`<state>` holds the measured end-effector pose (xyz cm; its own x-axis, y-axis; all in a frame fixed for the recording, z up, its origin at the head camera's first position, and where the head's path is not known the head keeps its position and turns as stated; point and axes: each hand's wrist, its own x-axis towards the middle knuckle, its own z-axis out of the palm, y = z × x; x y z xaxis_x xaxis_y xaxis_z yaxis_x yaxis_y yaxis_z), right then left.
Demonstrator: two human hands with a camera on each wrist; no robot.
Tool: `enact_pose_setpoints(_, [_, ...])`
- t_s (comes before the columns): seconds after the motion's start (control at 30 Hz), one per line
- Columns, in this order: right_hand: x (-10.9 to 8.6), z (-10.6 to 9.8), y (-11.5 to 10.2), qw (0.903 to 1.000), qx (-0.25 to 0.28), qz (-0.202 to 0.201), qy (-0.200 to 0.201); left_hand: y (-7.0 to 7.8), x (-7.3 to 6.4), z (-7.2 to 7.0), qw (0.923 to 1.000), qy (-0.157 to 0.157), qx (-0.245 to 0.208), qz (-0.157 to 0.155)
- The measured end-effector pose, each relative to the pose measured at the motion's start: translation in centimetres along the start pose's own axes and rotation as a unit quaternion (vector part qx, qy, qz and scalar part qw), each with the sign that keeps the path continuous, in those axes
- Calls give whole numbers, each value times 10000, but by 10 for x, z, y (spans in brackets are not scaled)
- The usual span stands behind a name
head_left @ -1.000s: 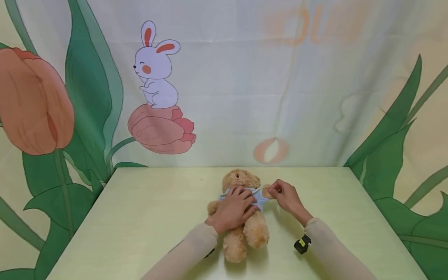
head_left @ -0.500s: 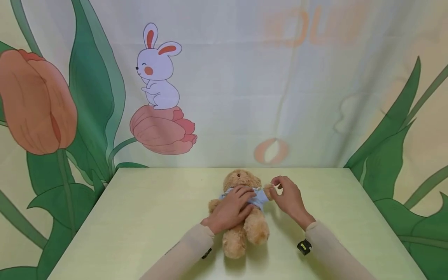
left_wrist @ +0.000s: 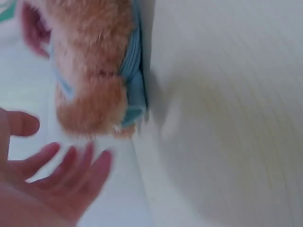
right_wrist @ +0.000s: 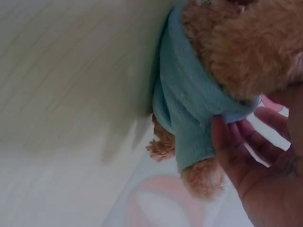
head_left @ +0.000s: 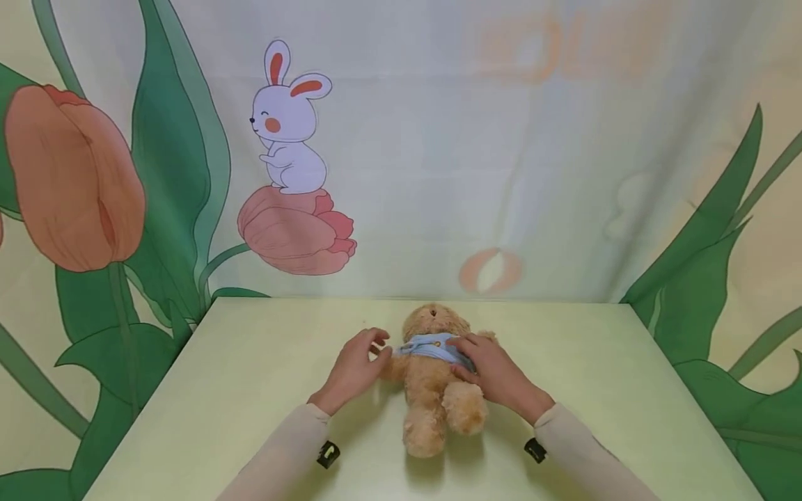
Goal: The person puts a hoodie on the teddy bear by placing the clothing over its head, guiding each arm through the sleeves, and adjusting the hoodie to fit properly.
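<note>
Between both hands [head_left: 426,362], teddy bear [head_left: 438,390].

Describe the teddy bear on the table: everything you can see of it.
The teddy bear is tan and fluffy, made of plush, and lies on its back on the pale green table, head toward the backdrop, legs toward the person. A light blue shirt covers its chest and upper arms; the paws stick out bare. The right hand rests on its shirt and belly. The left hand, fingers spread, is at the bear's arm on that side; contact is unclear.

Teddy bear [head_left: 438,390] on table [head_left: 250,390], between hands
</note>
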<state>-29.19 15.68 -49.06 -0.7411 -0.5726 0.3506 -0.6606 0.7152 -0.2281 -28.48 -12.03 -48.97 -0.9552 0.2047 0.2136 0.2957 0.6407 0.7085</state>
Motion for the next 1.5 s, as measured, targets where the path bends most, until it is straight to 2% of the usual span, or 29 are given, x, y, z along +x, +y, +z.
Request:
enact_pose_setpoints(0.07, [-2, 5, -2, 10000, 54, 10, -16, -8, -6, -5, 9951, -471, -676, -553])
enact_pose_setpoints(0.13, [-4, 9, -4, 10000, 65, -14, 30, -14, -11, -8, 9820, -961, -1337, -926])
enact_pose_setpoints(0.2, [-5, 10, -6, 9999, 78, 12, 148, -17, -12, -9, 9658, -1351, -1949, -1051])
enact_pose_setpoints(0.27, [-5, 11, -7, 9996, 102, 41, 248, -18, -12, -9, 9565, -1512, -2302, -958])
enact_pose_setpoints(0.3, [-4, 11, -7, 9995, 130, 57, 278, -19, -11, -9, 9548, -1499, -2403, -906])
enact_pose_setpoints(0.37, [-2, 11, -7, 9991, 221, 77, 346, -19, -9, -8, 9564, -1403, -2437, -793])
enact_pose_setpoints(0.47, [2, 11, -6, 9983, 410, 54, 422, -20, -6, -5, 9636, -1201, -2305, -634])
enact_pose_setpoints(0.63, [5, 12, -3, 9976, 514, -59, 465, -18, -2, 5, 9829, -765, -1670, -117])
enact_pose_setpoints(0.7, [5, 12, -3, 9979, 469, -74, 436, -16, -1, 8, 9859, -736, -1499, 92])
enact_pose_setpoints(0.77, [4, 12, -2, 9982, 435, -63, 401, -16, 0, 10, 9860, -833, -1423, 258])
enact_pose_setpoints(0.87, [4, 13, -2, 9987, 340, 2, 379, -16, 3, 13, 9804, -1115, -1589, 349])
enact_pose_setpoints(0.97, [4, 16, -3, 9989, 286, 65, 360, -17, 6, 16, 9787, -1315, -1547, 311])
enact_pose_setpoints(1.07, [3, 17, -4, 9989, 249, 48, 388, -17, 9, 17, 9808, -1378, -1367, 199])
enact_pose_setpoints(1.17, [3, 17, -4, 9988, 11, -130, 471, -17, 12, 18, 9838, -1343, -1180, 121])
enact_pose_setpoints(1.3, [3, 19, -2, 9959, -436, -496, 615, -18, 14, 16, 9838, -1375, -1152, -12])
enact_pose_setpoints(1.5, [2, 19, 2, 9936, -283, -906, 605, -18, 15, 15, 9788, -1684, -1150, -197])
